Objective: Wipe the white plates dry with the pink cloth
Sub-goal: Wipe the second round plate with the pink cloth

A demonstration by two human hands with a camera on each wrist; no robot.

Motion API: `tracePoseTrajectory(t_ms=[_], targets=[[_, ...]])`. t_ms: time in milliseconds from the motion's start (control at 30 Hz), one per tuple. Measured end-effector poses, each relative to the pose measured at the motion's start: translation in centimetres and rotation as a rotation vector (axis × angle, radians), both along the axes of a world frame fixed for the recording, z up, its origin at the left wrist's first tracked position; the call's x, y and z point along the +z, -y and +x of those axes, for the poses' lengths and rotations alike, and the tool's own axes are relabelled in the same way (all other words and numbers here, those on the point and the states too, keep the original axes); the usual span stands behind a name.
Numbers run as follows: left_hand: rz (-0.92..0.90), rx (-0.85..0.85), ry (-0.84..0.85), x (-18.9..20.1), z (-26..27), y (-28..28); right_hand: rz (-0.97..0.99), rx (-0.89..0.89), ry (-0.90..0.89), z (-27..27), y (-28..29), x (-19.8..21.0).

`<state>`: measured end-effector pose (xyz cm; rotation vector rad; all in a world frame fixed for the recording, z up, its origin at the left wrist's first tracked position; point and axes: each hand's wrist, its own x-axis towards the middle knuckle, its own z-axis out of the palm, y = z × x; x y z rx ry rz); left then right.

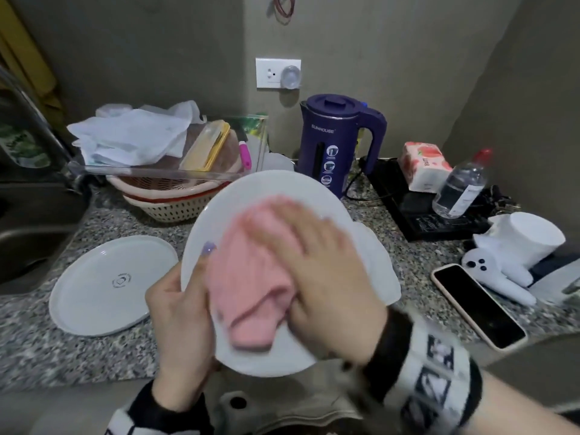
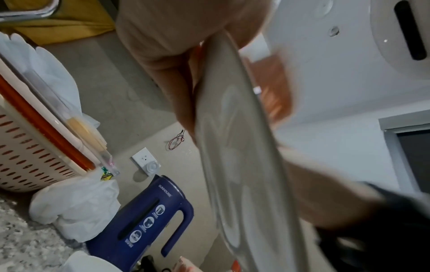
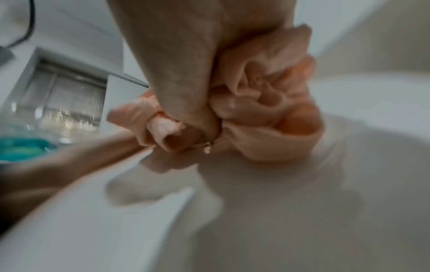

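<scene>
My left hand (image 1: 182, 302) grips the left rim of a white plate (image 1: 266, 189), thumb on its face, and holds it tilted above the counter. My right hand (image 1: 314, 265) presses a bunched pink cloth (image 1: 251, 293) onto the plate's face. In the right wrist view the thumb of that right hand (image 3: 181, 64) pinches folds of the cloth (image 3: 267, 110) against the plate (image 3: 302, 202). From the left wrist, the plate (image 2: 232, 147) shows edge-on under my left hand (image 2: 163, 46). A second white plate (image 1: 110, 284) lies upside down on the counter to the left.
Another white plate edge (image 1: 379, 265) shows behind the held one. A blue kettle (image 1: 339, 142), a slotted basket (image 1: 169, 199), a black cooktop (image 1: 423, 215) with a bottle (image 1: 458, 189), and a phone (image 1: 477, 306) crowd the granite counter. The sink (image 1: 31, 230) is at the left.
</scene>
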<state>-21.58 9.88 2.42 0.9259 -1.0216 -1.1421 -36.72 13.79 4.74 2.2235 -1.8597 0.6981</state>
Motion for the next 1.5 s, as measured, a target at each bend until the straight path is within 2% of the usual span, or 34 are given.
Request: tracePoseTrajectory(t_ms=[67, 100, 200, 267, 333, 367, 467, 533, 633, 700, 800, 900, 1000, 1033, 1100, 1200, 1367, 1433, 1500], targets=[[-0.004, 0.004, -0.064, 0.5, 0.1, -0.5, -0.035, -0.13, 0.137, -3.7, 1.5, 2.4], [-0.012, 0.007, -0.095, 0.8, 0.0, -0.8, -0.01, -0.16, 0.301, -5.3, 1.8, 3.5], [-0.057, 0.082, -0.151, 1.0, -0.4, -1.1, 0.143, -0.137, 0.942, -7.5, 1.3, 3.2], [-0.064, 0.147, -0.163, 0.8, -0.6, -1.0, 0.215, -0.156, 1.328, -6.4, 0.1, 1.0], [-0.06, 0.195, -0.203, 0.7, -0.9, -0.9, 0.242, -0.129, 1.796, -4.2, -1.3, -1.2], [-0.069, 0.22, -0.216, 0.8, -1.1, -0.9, 0.261, -0.13, 1.96, -3.0, -1.8, -2.1], [-0.12, 0.259, -0.228, 1.3, -1.9, -1.0, 0.219, -0.146, 2.238, 0.3, -2.5, -4.4], [-0.144, 0.253, -0.266, 1.4, -2.7, -1.6, 0.184, -0.141, 2.295, 1.4, -2.4, -5.4], [-0.142, 0.151, -0.271, 0.6, -2.7, -1.6, 0.076, -0.175, 2.25, 0.4, -2.2, -5.6], [-0.129, 0.026, -0.193, 0.8, -1.9, -1.0, 0.033, -0.098, 2.214, -1.2, -2.6, -4.6], [-0.13, -0.112, -0.179, 2.0, -0.8, 0.1, 0.052, -0.064, 2.009, -3.2, -3.1, -2.4], [-0.093, -0.072, -0.212, 2.3, -1.2, 0.2, -0.023, -0.135, 1.525, -4.1, -2.4, -0.8], [-0.045, -0.008, -0.222, 1.5, -2.3, -0.3, -0.04, -0.179, 0.804, -3.1, -1.1, 0.0], [-0.029, 0.005, -0.217, 1.1, -2.6, -0.3, -0.057, -0.162, 0.567, -2.2, -0.6, 0.3], [-0.018, 0.016, -0.167, 0.0, -2.8, -0.1, 0.052, -0.022, 0.301, -0.1, -0.1, 0.2], [0.054, -0.013, -0.122, -1.4, -1.9, 0.4, 0.196, 0.097, 0.071, 2.2, -0.8, -0.2], [0.262, -0.062, -0.105, -2.2, -0.2, -1.3, 0.255, 0.229, -0.102, 0.7, -2.7, -1.7], [0.232, -0.054, -0.063, -2.1, -0.5, -1.6, 0.201, 0.154, -0.137, -0.9, -0.9, -1.1], [0.201, -0.078, -0.103, -1.2, -0.9, -1.6, 0.109, -0.024, -0.157, -3.2, 1.3, 0.6]])
